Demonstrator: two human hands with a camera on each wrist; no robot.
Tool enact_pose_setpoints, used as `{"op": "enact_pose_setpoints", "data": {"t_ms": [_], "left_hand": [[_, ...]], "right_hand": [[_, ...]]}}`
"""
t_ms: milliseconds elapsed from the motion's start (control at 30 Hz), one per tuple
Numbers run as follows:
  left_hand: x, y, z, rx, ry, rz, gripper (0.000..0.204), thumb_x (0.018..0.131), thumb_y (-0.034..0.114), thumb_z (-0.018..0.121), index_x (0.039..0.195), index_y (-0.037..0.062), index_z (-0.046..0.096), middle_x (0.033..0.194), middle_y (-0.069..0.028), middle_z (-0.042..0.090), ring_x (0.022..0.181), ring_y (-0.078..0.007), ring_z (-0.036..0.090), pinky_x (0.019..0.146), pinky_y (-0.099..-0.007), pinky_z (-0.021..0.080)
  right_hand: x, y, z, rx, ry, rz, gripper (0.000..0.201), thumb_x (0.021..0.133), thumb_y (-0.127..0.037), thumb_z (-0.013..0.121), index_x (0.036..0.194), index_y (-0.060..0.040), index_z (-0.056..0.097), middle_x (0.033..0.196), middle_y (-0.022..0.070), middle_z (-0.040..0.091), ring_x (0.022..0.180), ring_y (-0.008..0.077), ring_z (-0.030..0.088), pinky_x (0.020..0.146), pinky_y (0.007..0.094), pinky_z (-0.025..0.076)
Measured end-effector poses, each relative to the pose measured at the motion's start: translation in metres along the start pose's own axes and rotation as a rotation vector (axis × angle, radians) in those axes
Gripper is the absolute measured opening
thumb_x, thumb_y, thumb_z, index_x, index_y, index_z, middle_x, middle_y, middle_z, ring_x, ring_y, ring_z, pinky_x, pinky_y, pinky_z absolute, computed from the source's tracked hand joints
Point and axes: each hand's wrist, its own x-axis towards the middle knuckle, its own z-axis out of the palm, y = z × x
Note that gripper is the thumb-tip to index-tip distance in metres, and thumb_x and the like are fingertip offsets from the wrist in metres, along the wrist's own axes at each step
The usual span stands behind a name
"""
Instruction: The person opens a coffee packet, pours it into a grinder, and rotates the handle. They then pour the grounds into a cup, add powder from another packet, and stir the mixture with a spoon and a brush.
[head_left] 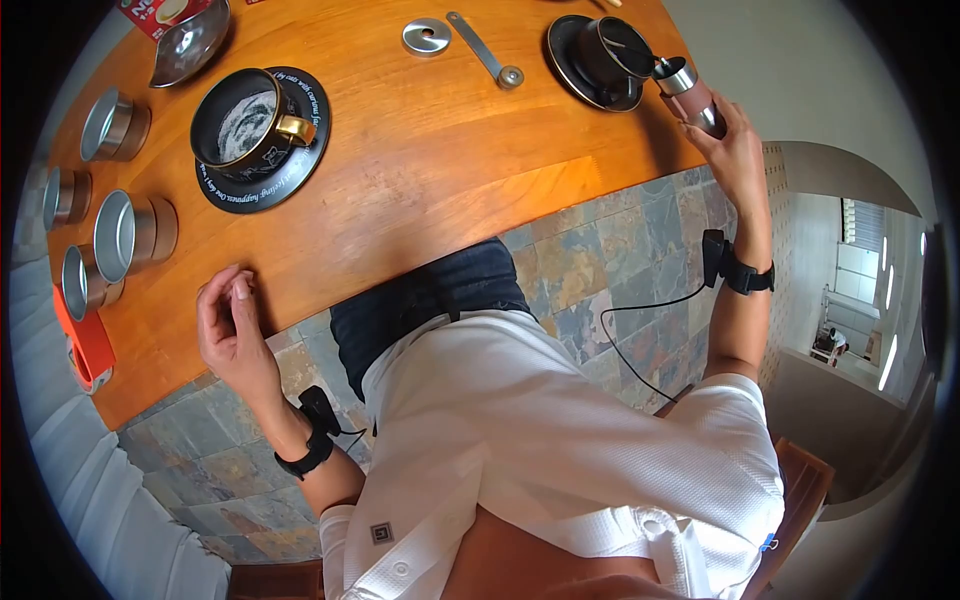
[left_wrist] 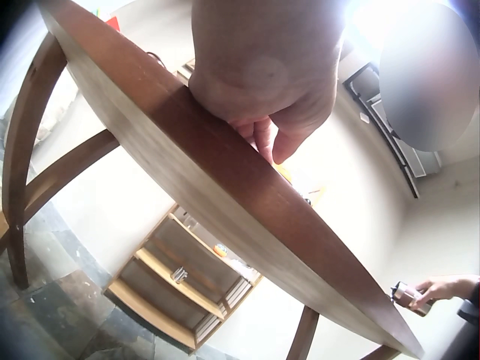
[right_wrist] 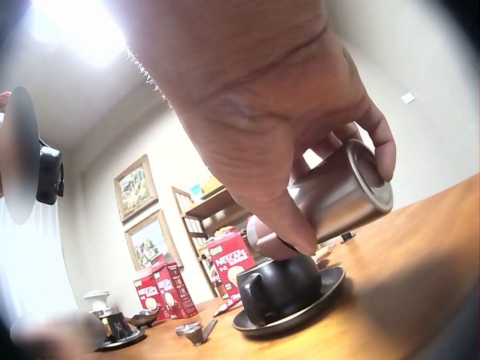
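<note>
My right hand [head_left: 735,150] grips a hand coffee grinder [head_left: 688,98], a metal cylinder with a brownish-pink band. It is tilted, its open end at the rim of a black cup [head_left: 608,60]. This cup stands on a black saucer [head_left: 562,50]; in the right wrist view the grinder [right_wrist: 341,199] overlaps the cup [right_wrist: 281,289] from above. The grinder's crank handle [head_left: 482,48] and round metal lid [head_left: 427,37] lie apart on the table. At the table's front edge my left hand [head_left: 232,330] rests with loosely curled fingers and holds nothing.
A black cup with a gold handle [head_left: 296,130] stands on a lettered saucer [head_left: 240,195], whitish inside. Several metal cups [head_left: 112,235] and an orange object [head_left: 88,345] line the left side. A shiny bowl [head_left: 190,50] and red box [head_left: 150,12] are at the far left.
</note>
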Motion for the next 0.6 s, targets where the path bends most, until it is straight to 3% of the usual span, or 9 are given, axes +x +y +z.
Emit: {"op": "enact_pose_setpoints", "data": {"t_ms": [600], "left_hand": [[-0.0004,-0.0016,-0.0001,-0.016,0.008,0.000,0.015,0.100,0.003,0.060,0.112,-0.0040,0.065,0.104,-0.0080,0.065,0.098,-0.0130,0.062,0.091,-0.0261,0.050]], "right_hand": [[0.0005,0.0036,-0.0007,-0.019,0.002,-0.023,0.061,0.079,-0.024,0.080,0.131,0.0027,0.062,0.114,0.0227,0.067,0.101,0.0375,0.067,0.090,0.0416,0.052]]}}
